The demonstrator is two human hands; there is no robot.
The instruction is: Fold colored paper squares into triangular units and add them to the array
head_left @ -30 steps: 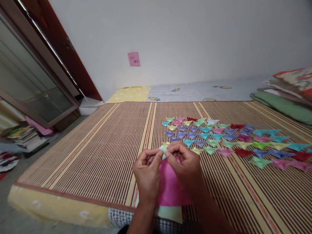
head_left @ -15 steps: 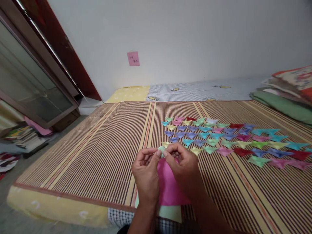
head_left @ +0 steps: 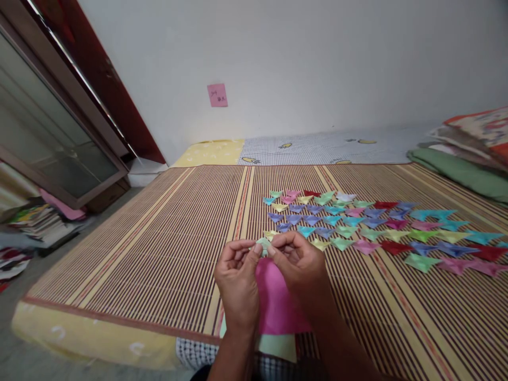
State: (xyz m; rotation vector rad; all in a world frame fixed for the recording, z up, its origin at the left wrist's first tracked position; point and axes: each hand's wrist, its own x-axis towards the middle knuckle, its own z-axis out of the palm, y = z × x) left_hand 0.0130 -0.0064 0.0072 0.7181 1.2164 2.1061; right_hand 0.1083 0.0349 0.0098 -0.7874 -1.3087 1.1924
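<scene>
A small pale green folded paper piece [head_left: 263,246] is pinched between my two hands, thumbs toward me. My left hand [head_left: 239,278] grips its left side, fingers curled behind. On the other side my right hand [head_left: 299,270] holds it between thumb and forefinger. Below the hands lies a bright pink sheet of paper [head_left: 278,301], partly covered by my right hand and forearm. A light green sheet [head_left: 278,346] shows from under the pink one. Several rows of folded paper pieces [head_left: 346,231] in many colours spread out beyond my hands and to the right.
Everything rests on a striped bamboo mat [head_left: 159,238] over a bed. Folded bedding and a green cloth [head_left: 452,169] are stacked at the far right. A pink note [head_left: 217,95] is stuck to the wall. Books [head_left: 43,225] and a glass-panelled cabinet [head_left: 59,121] stand at the left.
My right hand has shifted very slightly, and a bit more of the green folded paper shows between the thumbs. Both hands keep their pinch on it.
</scene>
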